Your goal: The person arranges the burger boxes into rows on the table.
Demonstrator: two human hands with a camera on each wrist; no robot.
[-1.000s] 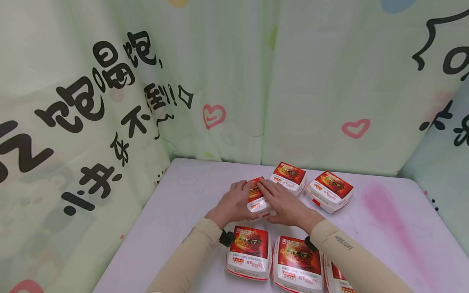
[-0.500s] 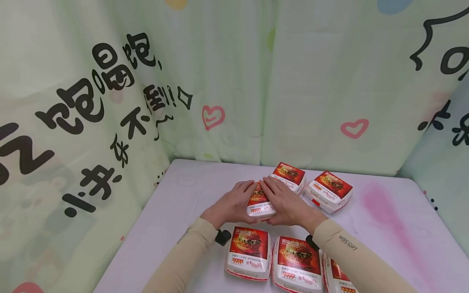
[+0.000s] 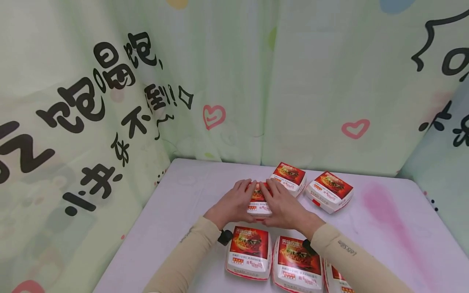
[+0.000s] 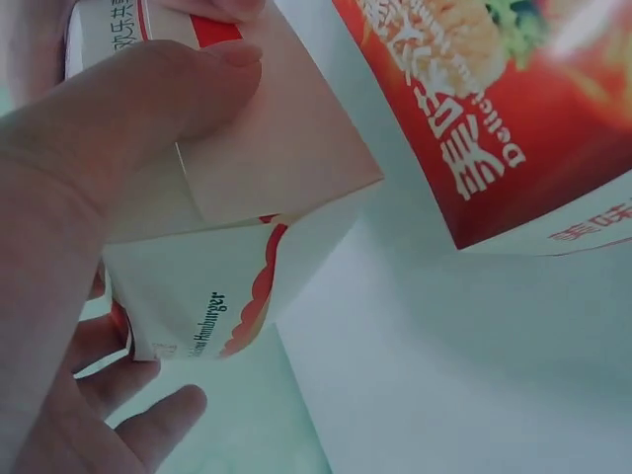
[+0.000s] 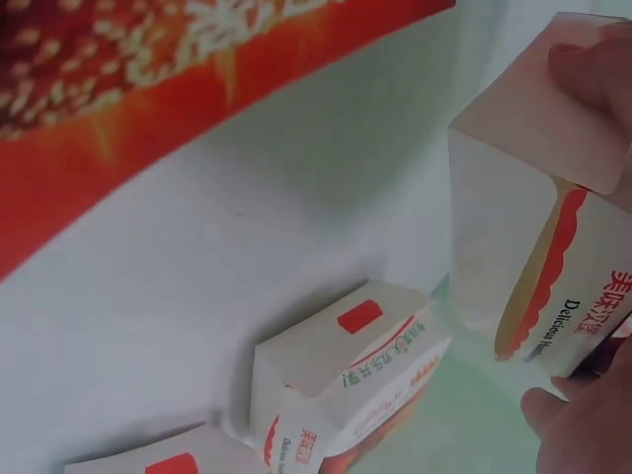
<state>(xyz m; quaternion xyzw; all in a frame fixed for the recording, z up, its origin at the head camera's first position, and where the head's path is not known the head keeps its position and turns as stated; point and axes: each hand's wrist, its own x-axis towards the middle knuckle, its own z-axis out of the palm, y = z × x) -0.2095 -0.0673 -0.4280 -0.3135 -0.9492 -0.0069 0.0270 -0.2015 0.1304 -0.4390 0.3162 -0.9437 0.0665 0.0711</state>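
A hamburger box (image 3: 259,207) with a red burger picture on its lid is held between my two hands near the middle of the table. My left hand (image 3: 231,205) grips its left side, and my right hand (image 3: 287,208) grips the right side. In the left wrist view, the left thumb (image 4: 178,94) presses on the held box's front side (image 4: 276,148). The right wrist view shows the right hand (image 5: 597,410) at the frame's edge, its fingers round the same box (image 5: 499,217). Part of the lid is hidden under the fingers.
Two like boxes stand behind to the right, one box (image 3: 289,177) near the held one and another box (image 3: 329,190) farther right. Nearer me are a left box (image 3: 250,252), a middle box (image 3: 298,260) and a box (image 3: 337,278) partly under the right sleeve. A printed curtain surrounds the table (image 3: 190,183).
The held box has turned a little, and its front now faces me more squarely. Both hands have shifted slightly with it. The other boxes stay in place.
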